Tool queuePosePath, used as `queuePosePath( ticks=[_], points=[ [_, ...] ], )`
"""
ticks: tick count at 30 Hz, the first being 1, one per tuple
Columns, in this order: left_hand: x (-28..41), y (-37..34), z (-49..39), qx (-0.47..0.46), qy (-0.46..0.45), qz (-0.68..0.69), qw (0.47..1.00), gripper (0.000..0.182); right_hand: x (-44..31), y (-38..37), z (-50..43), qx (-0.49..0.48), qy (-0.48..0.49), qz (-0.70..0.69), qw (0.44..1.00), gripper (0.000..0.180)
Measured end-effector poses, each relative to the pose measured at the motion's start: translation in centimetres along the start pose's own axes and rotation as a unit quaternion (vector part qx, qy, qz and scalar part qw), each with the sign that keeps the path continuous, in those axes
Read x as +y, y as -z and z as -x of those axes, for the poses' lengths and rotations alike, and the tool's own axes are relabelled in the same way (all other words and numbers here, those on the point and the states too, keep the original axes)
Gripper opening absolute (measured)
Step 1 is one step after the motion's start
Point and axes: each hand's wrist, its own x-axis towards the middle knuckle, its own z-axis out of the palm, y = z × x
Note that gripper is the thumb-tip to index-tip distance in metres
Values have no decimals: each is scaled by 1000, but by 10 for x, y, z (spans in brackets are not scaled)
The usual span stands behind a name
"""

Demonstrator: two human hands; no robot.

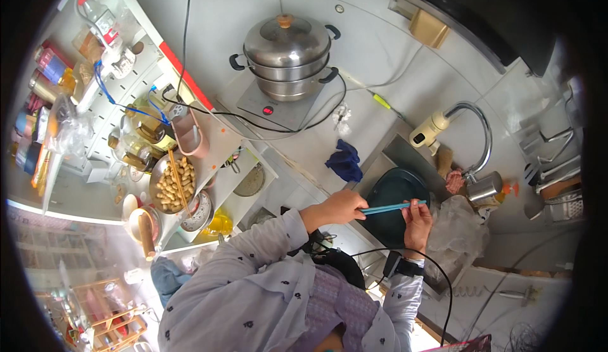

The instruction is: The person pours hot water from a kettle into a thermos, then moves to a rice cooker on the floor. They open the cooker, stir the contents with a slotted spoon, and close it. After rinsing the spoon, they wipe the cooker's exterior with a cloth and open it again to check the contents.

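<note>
A pair of slim turquoise sticks [387,208], which look like chopsticks, is held roughly level above a dark green basin [396,185] in the sink. My left hand [341,207] is closed around one end of them. At the other end, the fingertips of my right hand [418,218] pinch the tips; a dark watch [408,267] is on that wrist. The basin's near part is partly covered by my hands and the sticks. A crumpled dark blue cloth [345,161] lies on the counter just beyond my left hand.
A lidded steel steamer pot [287,57] stands on an induction cooker [266,107] with a lit display. The faucet [434,126] rises behind the sink. To the left, a steel bowl of peanuts [173,185] holds wooden chopsticks. A clear plastic bag [458,233] lies right of the basin.
</note>
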Motion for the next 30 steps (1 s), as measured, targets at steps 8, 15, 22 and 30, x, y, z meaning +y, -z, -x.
queuePosePath(
  ticks=[8,15,22,30],
  points=[
    [-20,-8,5,5,39,59,998,15,-5,-22,-6,-53,-22,19,998,12],
    [-29,-18,4,-53,110,164,979,18,-13,-19,-2,-57,-54,32,996,17],
    [-20,-19,-6,-87,108,142,980,19,-9,-11,-4,-36,-45,41,998,11],
    [-3,-24,-9,-78,93,109,987,15,1,0,-10,33,-60,97,993,22]
  ],
)
